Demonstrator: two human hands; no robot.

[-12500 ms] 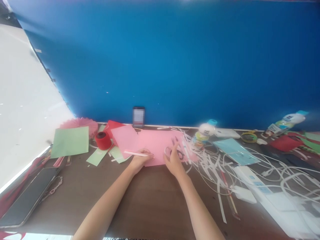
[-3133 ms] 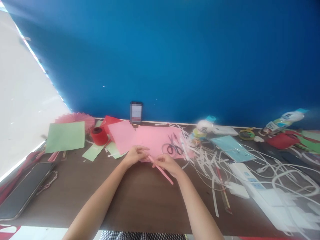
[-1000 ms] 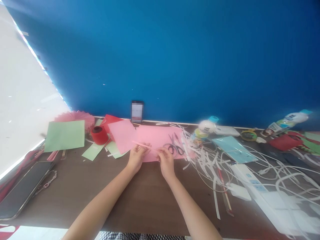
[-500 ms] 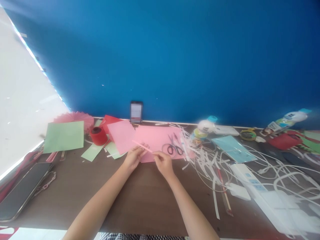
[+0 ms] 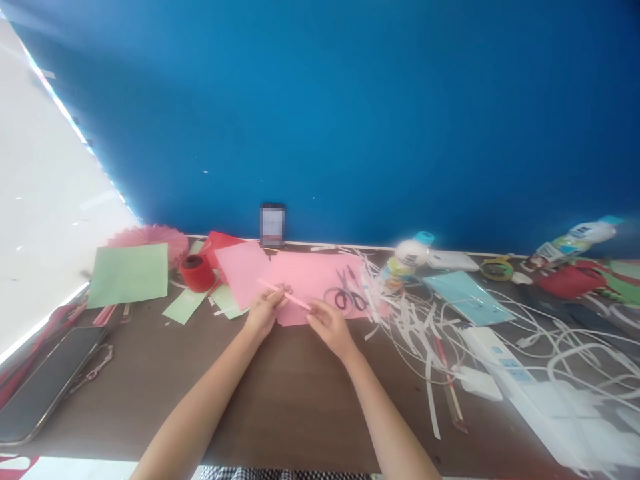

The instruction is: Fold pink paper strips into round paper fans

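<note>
A narrow pink paper strip (image 5: 296, 299) slants between my two hands, above the near edge of the pink sheets. My left hand (image 5: 264, 312) pinches it left of its middle, and the far left end sticks out past the fingers. At the strip's lower right end, my right hand (image 5: 330, 327) holds it between thumb and fingertips, the fingers a little loose. Under and behind the hands lies a large pink sheet (image 5: 300, 270), with a second pink sheet (image 5: 243, 267) overlapping at its left. Dark-handled scissors (image 5: 345, 297) rest on the large sheet, right of my right hand.
White paper strips (image 5: 413, 317) and cables tangle at right, beside a power strip (image 5: 505, 367) and a white bottle (image 5: 407, 260). A green sheet (image 5: 129, 275), a red roll (image 5: 197, 273) and a phone (image 5: 47, 383) are at left. Another phone (image 5: 273, 225) leans on the blue wall.
My right hand has turned and its fingers have loosened from a tight pinch, moving to the strip's right end. More of the strip shows between the hands. My left hand has shifted slightly left.
</note>
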